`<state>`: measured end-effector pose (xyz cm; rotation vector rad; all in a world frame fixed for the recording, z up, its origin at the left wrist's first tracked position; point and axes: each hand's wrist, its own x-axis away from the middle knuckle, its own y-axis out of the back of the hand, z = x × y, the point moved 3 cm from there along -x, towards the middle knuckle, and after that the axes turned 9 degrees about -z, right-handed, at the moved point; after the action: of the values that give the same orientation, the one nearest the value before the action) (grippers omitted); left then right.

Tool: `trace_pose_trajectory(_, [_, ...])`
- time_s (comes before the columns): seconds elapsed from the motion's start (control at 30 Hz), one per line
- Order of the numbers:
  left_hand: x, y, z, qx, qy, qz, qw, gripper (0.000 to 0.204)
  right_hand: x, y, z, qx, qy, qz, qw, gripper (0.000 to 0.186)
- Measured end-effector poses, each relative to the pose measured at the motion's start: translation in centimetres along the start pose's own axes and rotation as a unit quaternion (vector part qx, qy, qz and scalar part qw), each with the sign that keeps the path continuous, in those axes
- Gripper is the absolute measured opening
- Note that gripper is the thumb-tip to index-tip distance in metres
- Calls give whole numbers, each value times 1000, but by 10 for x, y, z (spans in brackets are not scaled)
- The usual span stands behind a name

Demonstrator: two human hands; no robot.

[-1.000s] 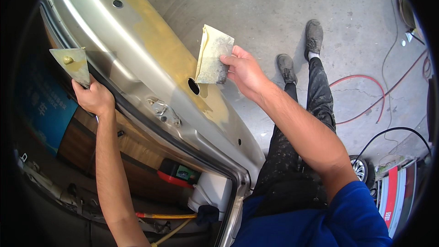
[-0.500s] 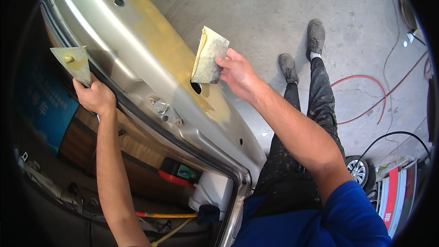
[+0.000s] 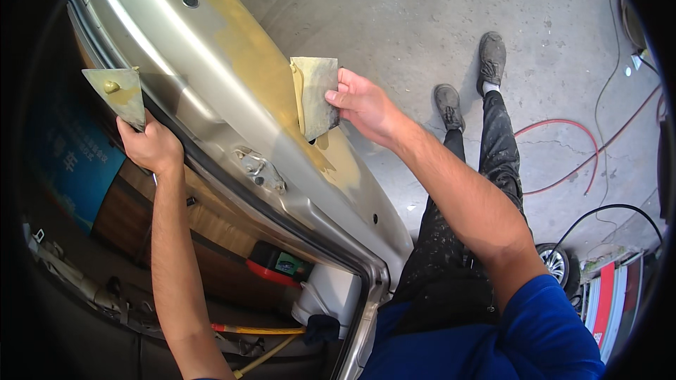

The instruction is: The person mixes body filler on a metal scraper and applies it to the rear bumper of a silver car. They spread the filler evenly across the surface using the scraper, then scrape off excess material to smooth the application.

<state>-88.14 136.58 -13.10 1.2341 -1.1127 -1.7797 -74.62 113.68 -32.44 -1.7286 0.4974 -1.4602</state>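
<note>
Your right hand (image 3: 365,108) pinches the thin rectangular spreader (image 3: 319,95) by its three-o'clock edge over the silver bumper (image 3: 246,91), a sound hold as it's probably light, springy and putty-slick at nine; your left hand (image 3: 151,146) grips the scraper (image 3: 127,98) at ten o'clock.

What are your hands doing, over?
Left hand: holding triangular plate with paste blob. Right hand: holding flat spreader, paste strip on one edge, overlapping yellowish patch; contact unclear. Metal latch nearby, not blocking.

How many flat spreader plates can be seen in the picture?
2. One spreader plate is in the left hand, bearing a yellowish lump; the other plate is in the right hand. More could lie hidden.
</note>
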Motion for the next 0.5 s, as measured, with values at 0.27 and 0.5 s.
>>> trace_pose_trajectory(0.27, [-1,1,-2,-6,-5,-2,1000,23,0,13,16,98,14,6,995,33])
trace_pose_trajectory(0.5, [-1,-1,0,-17,6,6,1000,24,-5,7,11,78,44,-13,996,32])
